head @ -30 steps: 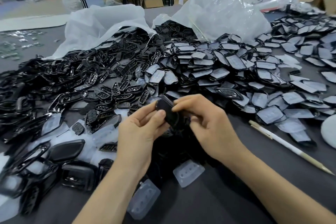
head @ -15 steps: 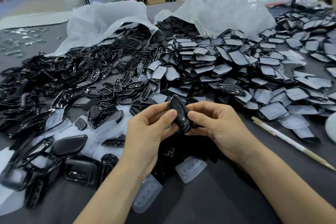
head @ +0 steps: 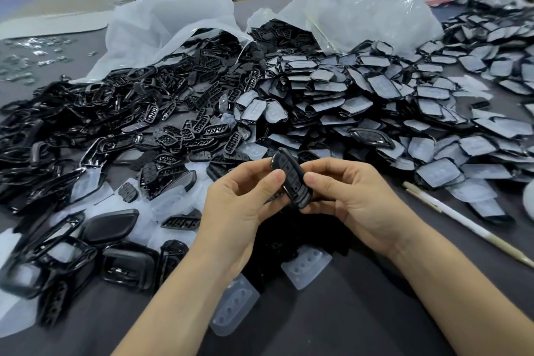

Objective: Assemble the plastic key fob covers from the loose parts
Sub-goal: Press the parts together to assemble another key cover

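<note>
Key fob cover [head: 291, 179], black and tilted, was pinched above the tabletop [head: 361, 315] between the thumb and curled fingers of the left hand [head: 234, 211] and of the right hand [head: 358, 199], forearms converging. Heaped loose parts [head: 161, 113] lay beyond, then plastic bags [head: 361, 9].

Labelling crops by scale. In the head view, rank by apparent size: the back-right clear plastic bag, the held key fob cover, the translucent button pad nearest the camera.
1. clear plastic bag, largest though farthest.
2. translucent button pad and key fob cover: alike; pad is nearer, cover partly hidden, so unranked.
</note>
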Demonstrator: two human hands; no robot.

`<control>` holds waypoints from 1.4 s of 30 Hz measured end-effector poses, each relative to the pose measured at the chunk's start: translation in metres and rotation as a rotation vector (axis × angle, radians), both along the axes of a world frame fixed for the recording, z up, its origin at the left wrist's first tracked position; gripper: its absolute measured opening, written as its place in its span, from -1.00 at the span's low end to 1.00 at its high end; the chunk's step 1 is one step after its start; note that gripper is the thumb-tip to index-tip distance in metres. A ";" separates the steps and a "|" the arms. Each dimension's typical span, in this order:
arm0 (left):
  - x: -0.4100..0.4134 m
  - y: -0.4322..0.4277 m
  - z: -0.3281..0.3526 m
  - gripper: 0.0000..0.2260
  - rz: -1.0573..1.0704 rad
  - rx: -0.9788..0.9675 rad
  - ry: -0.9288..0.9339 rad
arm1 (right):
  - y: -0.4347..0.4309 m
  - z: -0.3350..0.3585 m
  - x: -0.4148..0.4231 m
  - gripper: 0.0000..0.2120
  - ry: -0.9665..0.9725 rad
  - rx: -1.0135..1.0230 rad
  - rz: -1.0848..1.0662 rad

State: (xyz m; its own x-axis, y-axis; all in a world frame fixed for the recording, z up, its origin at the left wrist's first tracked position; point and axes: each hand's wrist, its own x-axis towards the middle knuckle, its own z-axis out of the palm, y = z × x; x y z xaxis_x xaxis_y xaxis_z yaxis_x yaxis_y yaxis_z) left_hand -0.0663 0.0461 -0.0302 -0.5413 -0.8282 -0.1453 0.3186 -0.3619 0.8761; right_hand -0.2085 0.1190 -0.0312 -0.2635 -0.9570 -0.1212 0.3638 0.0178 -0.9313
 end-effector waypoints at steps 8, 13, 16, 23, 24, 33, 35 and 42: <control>0.003 0.000 0.001 -0.84 -0.045 -0.120 -0.033 | 0.000 -0.003 -0.001 -0.81 0.039 -0.058 0.028; 0.004 -0.001 0.000 -0.82 -0.071 -0.178 -0.069 | 0.000 -0.003 0.000 -0.77 0.081 -0.077 0.033; 0.005 -0.001 0.001 -0.81 -0.063 -0.224 -0.100 | 0.001 -0.002 0.000 -0.79 0.095 -0.077 0.031; 0.004 0.000 0.000 -0.86 -0.014 -0.297 -0.155 | 0.001 -0.001 0.001 -0.82 0.096 -0.082 0.041; 0.004 0.000 0.000 -0.89 -0.011 -0.304 -0.160 | 0.001 -0.001 0.001 -0.83 0.091 -0.080 0.040; 0.003 0.002 -0.001 -0.79 -0.029 -0.405 -0.212 | 0.001 0.001 0.005 -0.78 0.132 -0.068 -0.001; 0.002 0.003 -0.001 -0.78 -0.047 -0.423 -0.218 | 0.001 0.001 0.005 -0.75 0.166 -0.068 -0.015; 0.002 0.005 -0.005 -0.75 -0.022 -0.585 -0.320 | 0.001 -0.001 0.006 -0.72 0.424 -0.086 -0.056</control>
